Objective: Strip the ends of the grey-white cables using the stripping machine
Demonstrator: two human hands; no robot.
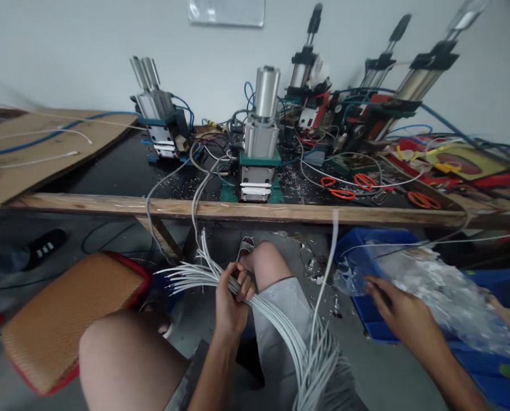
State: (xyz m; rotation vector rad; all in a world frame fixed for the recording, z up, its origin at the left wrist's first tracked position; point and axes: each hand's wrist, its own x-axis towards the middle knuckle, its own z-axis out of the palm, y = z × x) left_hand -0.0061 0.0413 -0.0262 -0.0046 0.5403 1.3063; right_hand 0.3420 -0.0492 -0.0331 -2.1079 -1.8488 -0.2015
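Sitting at the near side of a long workbench [105,177], with a blue bin [368,319] on the right and a woven-topped seat [75,314] on the near left. Bearing a bundle of white cables [280,321] across the right thigh [274,291], with ends fanning out to the left. Clasping the bundle in the tightly curled left hand [234,294]. Extending the half-curled right hand [398,308] over the bin's left side, beside clear plastic [348,278]; cannot tell whether pinching it.
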